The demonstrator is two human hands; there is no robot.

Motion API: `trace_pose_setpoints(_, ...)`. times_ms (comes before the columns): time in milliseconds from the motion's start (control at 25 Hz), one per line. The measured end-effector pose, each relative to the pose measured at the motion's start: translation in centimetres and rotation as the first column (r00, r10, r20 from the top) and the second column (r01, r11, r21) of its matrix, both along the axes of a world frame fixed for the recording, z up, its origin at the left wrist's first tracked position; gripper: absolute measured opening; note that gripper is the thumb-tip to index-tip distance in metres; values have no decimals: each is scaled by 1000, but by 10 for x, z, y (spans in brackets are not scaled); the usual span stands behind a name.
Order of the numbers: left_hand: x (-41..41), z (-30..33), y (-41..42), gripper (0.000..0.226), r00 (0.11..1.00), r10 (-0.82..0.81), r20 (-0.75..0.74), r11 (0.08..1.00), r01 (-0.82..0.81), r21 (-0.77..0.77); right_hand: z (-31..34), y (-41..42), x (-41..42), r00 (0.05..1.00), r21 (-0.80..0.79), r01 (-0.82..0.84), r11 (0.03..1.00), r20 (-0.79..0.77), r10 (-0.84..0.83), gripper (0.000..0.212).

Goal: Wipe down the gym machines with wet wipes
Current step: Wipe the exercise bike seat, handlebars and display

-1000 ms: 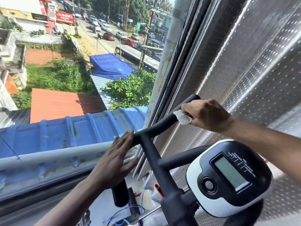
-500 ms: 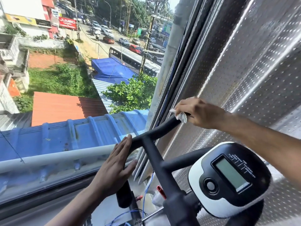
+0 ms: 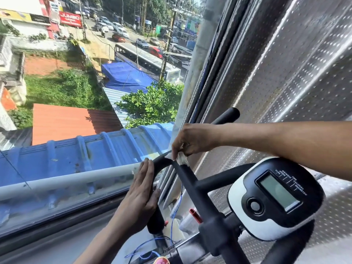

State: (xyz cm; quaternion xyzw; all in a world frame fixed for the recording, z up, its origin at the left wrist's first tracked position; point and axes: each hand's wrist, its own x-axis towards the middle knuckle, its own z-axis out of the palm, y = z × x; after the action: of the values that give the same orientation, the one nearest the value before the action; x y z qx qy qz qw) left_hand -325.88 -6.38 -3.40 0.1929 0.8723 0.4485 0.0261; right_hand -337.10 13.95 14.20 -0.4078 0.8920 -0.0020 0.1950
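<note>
Centrally, a crumpled white wet wipe [image 3: 182, 159] is pinched in the curled fingertips of the right hand [image 3: 194, 139] and pressed against the black handlebar [image 3: 187, 180] of an exercise bike, at the bend where the left grip curves down. The left hand [image 3: 142, 189] is laid flat against the outer side of that grip, its fingers straight and held together, nothing being gripped. The far right grip end [image 3: 229, 113] is seen sticking up behind the right wrist, close to the perforated metal panel [image 3: 285, 77]. Little room is left between the handlebar and the window frame [image 3: 190, 88]; the left grip lies just beside the glass. On the black-and-white console [image 3: 274, 197], near the right forearm, tiny words are printed above the grey screen: "SCAN", "SPEED", "DISTANCE", "TIME", "CALORIES" are partly legible. Loose blue wires [image 3: 176, 206] hang beneath the bars. Outside, a red sign [image 3: 70, 19] reading "JUMBO" is visible.
</note>
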Motion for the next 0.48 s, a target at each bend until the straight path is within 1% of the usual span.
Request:
trace_pose_setpoints(160, -27, 8, 6, 90, 997, -72, -19, 995, 71, -66, 13, -8, 32, 999, 235, -9, 972, -37, 19, 9)
trace_pose_setpoints(200, -34, 9, 10, 89, 998, -64, -9, 996, 63, -62, 10, -11, 41, 998, 296, 10, 955, -60, 8, 9)
trace_pose_setpoints(240, -39, 9, 14, 83, 999, -45, -14, 997, 44, -62, 5, -14, 48, 996, 329, 39, 944, -91, -9, 8)
trace_pose_setpoints(280, -43, 7, 18, 74, 999, -23, -32, 998, 21, -64, -1, -18, 52, 991, 338, 78, 938, -132, -34, 5)
trace_pose_setpoints(320, -46, 6, 20, 67, 999, -8, -48, 997, 4, -74, -6, -23, 53, 978, 296, 135, 945, -195, -79, 4)
trace_pose_setpoints(400, -52, 5, 20, 64, 997, -2, -84, 998, -4, -68, -12, -36, 54, 921, 179, 295, 939, -315, -229, 14)
trace_pose_setpoints(480, -57, 2, 21, 62, 995, -14, -98, 999, 10, -43, -22, -50, 61, 869, 191, 362, 912, -423, -256, 22)
